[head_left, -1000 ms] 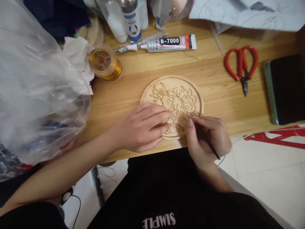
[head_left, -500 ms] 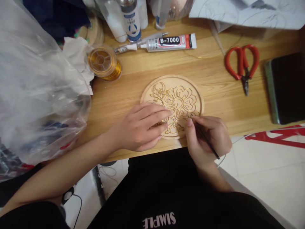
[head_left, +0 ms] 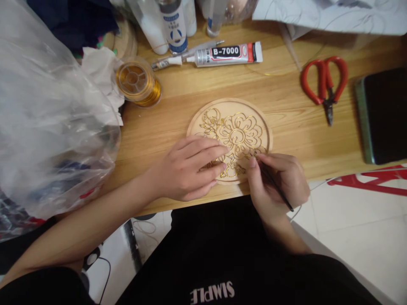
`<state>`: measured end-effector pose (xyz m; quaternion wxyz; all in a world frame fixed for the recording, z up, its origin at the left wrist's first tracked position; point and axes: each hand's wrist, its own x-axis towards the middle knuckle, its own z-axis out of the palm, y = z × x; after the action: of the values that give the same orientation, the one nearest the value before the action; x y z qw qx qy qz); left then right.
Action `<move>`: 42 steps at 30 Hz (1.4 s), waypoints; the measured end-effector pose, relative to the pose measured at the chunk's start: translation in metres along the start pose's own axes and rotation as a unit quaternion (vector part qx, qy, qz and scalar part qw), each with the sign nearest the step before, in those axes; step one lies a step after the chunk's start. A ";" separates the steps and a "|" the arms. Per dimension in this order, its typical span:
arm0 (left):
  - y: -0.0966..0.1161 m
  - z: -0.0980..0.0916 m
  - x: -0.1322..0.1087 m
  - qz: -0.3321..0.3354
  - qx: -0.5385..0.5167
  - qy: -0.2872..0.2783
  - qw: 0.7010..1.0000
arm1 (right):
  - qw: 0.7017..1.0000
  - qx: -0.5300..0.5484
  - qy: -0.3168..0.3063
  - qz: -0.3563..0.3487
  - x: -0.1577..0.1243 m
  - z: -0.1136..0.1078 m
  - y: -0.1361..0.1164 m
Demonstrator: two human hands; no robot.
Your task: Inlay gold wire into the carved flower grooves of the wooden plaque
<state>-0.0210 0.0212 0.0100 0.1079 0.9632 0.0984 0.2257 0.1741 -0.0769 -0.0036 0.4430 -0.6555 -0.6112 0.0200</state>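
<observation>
A round wooden plate with a raised rim lies near the table's front edge. Gold wire outlines of a flower and leaves cover much of its face. My left hand rests flat over the plate's lower left, fingers stretched out and hiding part of the pattern. In my right hand, a pair of slim black tweezers is pinched between thumb and fingers. Their tips point at the wirework on the plate's lower right, where the fingers hide the exact contact.
A spool of gold wire stands left of the plate. Behind lie a B-7000 glue tube and bottles. Red-handled pliers and a phone are on the right. A plastic bag bulges at left.
Both hands stay almost in place over the plate. The view has shifted very slightly; nothing has been picked up or let go.
</observation>
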 end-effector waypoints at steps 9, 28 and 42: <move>0.000 0.001 -0.001 0.008 -0.025 -0.006 1.000 | 0.994 0.080 -0.079 0.011 0.003 -0.010 0.003; -0.001 0.000 -0.002 0.008 -0.041 -0.011 0.999 | 0.973 0.090 -0.203 -0.056 0.011 -0.014 0.007; -0.001 0.001 -0.003 0.015 -0.041 -0.001 0.999 | 0.975 0.088 -0.196 -0.058 0.009 -0.014 0.006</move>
<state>-0.0227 0.0215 0.0074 0.1444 0.9595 0.0747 0.2299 0.1888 -0.0764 0.0058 0.3707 -0.5607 -0.7191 0.1763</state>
